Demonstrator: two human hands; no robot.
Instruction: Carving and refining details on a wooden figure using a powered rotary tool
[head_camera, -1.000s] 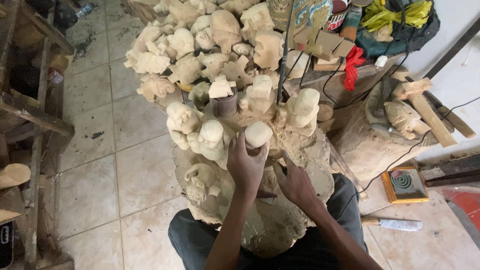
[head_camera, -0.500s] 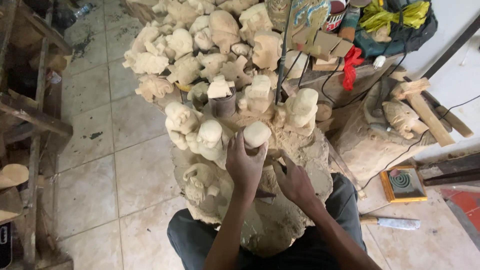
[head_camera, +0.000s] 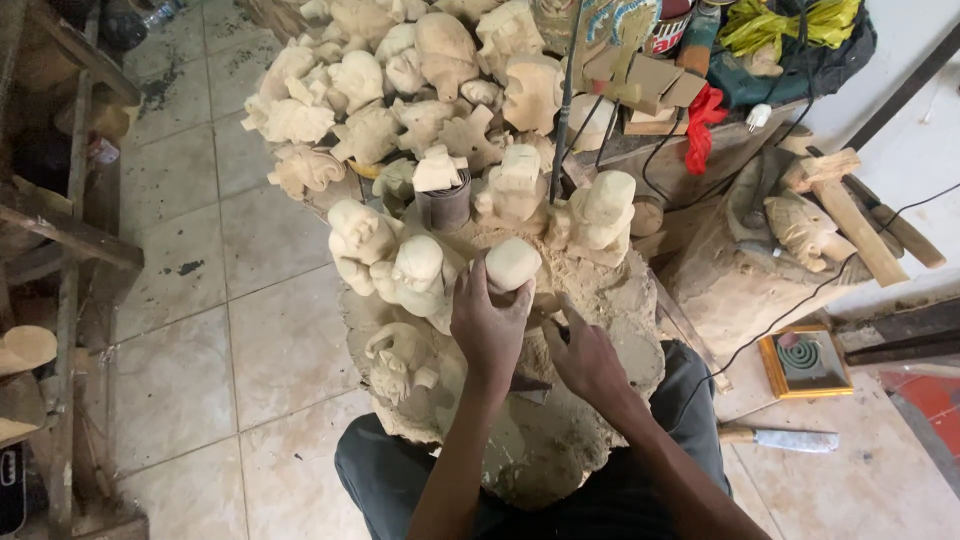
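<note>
My left hand (head_camera: 487, 325) grips a small, rounded, pale wooden carving (head_camera: 512, 264) and holds it upright on a sawdust-covered wooden block (head_camera: 600, 300) over my lap. Just right of it, my right hand (head_camera: 585, 360) rests with curled fingers near the carving's base. It is closed on a slim dark tool (head_camera: 525, 383) that is mostly hidden under the hands. Unfinished pale figurines (head_camera: 400, 265) stand to the left of the carving, and another figurine (head_camera: 600, 210) stands behind it.
A large heap of rough wooden carvings (head_camera: 400, 90) fills the far side. A wooden mallet (head_camera: 850, 210) and another carving (head_camera: 800, 225) lie on a stump at right. A yellow-framed box (head_camera: 805, 362) and a knife (head_camera: 780, 437) lie on the tiled floor. Wooden shelving (head_camera: 60, 230) stands at left.
</note>
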